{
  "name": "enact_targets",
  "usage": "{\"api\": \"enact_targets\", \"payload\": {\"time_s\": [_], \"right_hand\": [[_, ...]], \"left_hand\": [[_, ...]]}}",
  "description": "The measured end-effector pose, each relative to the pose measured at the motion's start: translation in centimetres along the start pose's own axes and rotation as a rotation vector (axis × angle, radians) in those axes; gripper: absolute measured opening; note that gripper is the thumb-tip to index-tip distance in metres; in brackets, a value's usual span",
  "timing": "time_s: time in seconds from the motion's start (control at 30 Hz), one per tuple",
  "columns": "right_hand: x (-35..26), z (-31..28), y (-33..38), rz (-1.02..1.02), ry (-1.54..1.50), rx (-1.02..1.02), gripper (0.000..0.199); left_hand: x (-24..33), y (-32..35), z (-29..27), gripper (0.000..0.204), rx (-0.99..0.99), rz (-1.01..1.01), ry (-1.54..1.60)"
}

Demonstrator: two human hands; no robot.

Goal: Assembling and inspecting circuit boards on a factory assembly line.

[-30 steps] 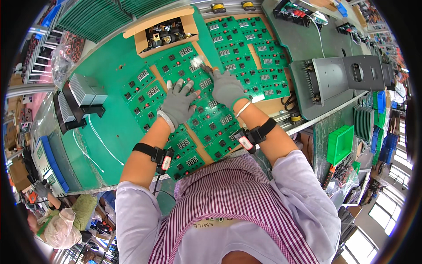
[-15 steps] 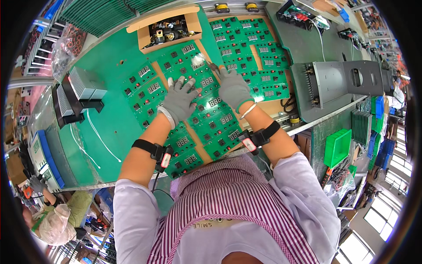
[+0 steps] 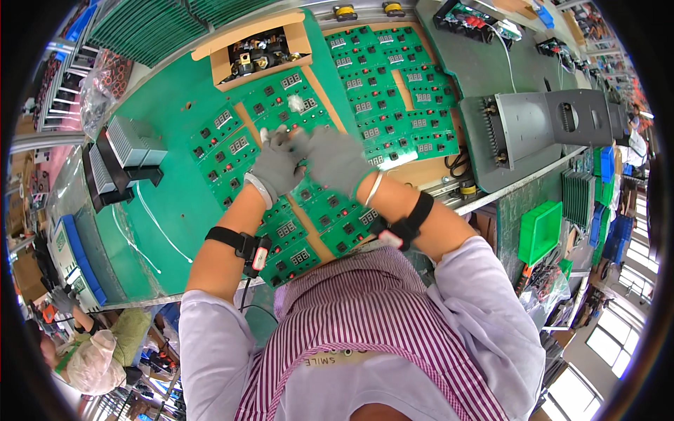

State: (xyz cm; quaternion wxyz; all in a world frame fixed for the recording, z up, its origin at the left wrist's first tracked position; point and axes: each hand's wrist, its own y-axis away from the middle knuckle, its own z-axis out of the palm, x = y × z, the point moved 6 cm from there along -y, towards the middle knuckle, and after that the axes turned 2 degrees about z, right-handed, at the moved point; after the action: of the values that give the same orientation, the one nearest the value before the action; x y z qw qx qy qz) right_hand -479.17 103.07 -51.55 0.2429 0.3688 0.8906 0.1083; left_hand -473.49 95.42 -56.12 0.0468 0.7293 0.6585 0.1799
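Observation:
My left hand [image 3: 276, 168] and my right hand [image 3: 335, 163], both in grey gloves with paler fingertips on the left, come together above a panel of green circuit boards [image 3: 326, 219]. Their fingers meet or overlap, and motion smears them. Whether something small is between them I cannot make out. The boards carry digit displays, black square parts and red buttons, with brown strips between the rows. A bright white patch [image 3: 295, 103] shows on a board beyond the hands; I cannot tell whether it is glare.
An open cardboard box [image 3: 261, 59] of small black and brass-coloured parts stands behind the boards. More boards [image 3: 414, 91] lie at right, beside a grey metal housing [image 3: 523, 133]. Finned heat sinks [image 3: 133, 140] and white cables stand left. A co-worker's gloved hand [image 3: 64, 300] shows far left.
My right hand has moved left from the boards' right side to meet my left hand. My left hand's spread fingers have drawn together. The view has shifted slightly.

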Motion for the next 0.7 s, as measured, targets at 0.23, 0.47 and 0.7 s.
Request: {"api": "enact_targets", "payload": {"time_s": [0.23, 0.47, 0.7], "right_hand": [[4.5, -0.9, -1.3, 0.085, 0.141, 0.207, 0.027], [5.4, -0.4, -2.0, 0.077, 0.367, 0.318, 0.028], [5.3, -0.6, -2.8, 0.042, 0.306, 0.191, 0.032]], "left_hand": [[-0.2, 0.6, 0.2, 0.049, 0.035, -0.007, 0.003], [-0.1, 0.9, 0.2, 0.049, 0.082, -0.012, 0.043], [-0.1, 0.6, 0.2, 0.047, -0.022, -0.029, 0.018]]}}
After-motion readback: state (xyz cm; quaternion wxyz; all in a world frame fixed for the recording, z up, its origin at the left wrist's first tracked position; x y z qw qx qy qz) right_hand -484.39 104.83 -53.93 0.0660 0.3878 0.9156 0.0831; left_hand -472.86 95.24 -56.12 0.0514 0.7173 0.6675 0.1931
